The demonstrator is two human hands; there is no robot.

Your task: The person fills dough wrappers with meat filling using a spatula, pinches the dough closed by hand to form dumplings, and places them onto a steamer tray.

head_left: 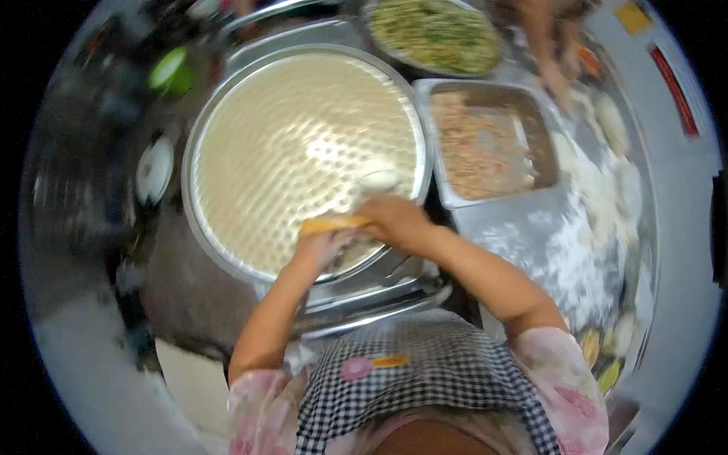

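Note:
My left hand [324, 244] and my right hand [398, 221] are close together over the near edge of a large round perforated steamer tray [265, 144]. A flat yellow stick-like tool [327, 224] juts leftward from the right hand's closed fingers, across the top of the left hand. The left hand looks curled beneath it; what it cups, if anything, is hidden and blurred. Just beyond the right hand, a pale white dough bun [379, 177] sits on the tray.
Right of the steamer is a metal pan [552, 168] of minced filling; behind that, a bowl of chopped green filling [432, 34]. Floured dough [599, 182] lies on the right-hand worktop. Another person's hands [557, 64] are at top right. A green container [171, 72] stands at left.

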